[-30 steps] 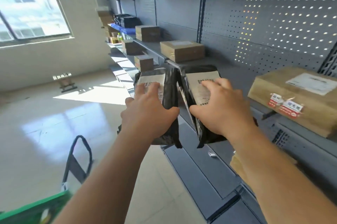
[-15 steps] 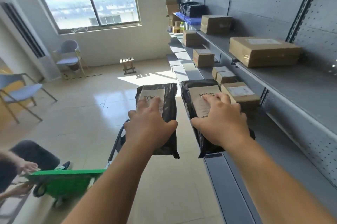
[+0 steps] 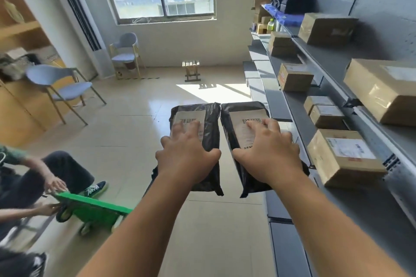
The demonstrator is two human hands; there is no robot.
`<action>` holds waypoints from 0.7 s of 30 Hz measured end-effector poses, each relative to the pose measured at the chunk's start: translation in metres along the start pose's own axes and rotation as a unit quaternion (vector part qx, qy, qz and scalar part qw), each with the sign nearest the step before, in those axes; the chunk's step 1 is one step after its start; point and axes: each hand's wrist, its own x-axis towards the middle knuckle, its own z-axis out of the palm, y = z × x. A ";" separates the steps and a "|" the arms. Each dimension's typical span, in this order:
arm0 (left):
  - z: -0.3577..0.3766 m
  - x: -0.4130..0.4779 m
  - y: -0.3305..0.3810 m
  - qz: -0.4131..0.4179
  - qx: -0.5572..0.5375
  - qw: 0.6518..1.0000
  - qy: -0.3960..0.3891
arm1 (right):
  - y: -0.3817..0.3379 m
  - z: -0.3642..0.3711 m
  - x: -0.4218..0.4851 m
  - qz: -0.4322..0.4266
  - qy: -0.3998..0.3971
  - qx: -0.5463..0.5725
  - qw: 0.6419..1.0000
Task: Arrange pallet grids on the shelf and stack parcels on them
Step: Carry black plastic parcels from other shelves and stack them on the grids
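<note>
I hold two black plastic parcels with white barcode labels side by side in the air over the floor. My left hand (image 3: 186, 155) grips the left black parcel (image 3: 210, 128) from above. My right hand (image 3: 269, 155) grips the right black parcel (image 3: 236, 110) the same way. Both parcels hang just left of the grey metal shelf (image 3: 292, 105), which runs along the right wall. A blue pallet grid (image 3: 284, 17) lies on the far end of the upper shelf with black bags on it.
Several cardboard boxes stand on the shelf levels, the nearest box (image 3: 342, 157) beside my right hand. A seated person (image 3: 33, 177) at the lower left holds a green trolley (image 3: 94, 211). Two blue chairs (image 3: 60, 83) and a small stool (image 3: 191, 69) stand on the tiled floor.
My view has swung left, away from the shelf toward the room. Both hands keep their parcels and have moved off the shelf edge, out over the floor.
</note>
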 end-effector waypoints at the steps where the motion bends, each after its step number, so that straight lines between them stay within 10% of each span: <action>1: 0.003 0.015 0.000 -0.002 0.001 1.000 -0.002 | -0.002 0.003 0.016 -0.001 -0.002 -0.001 1.000; 21: 0.041 0.393 0.017 0.055 0.005 0.998 -0.040 | -0.051 0.053 0.362 0.064 0.015 -0.003 0.998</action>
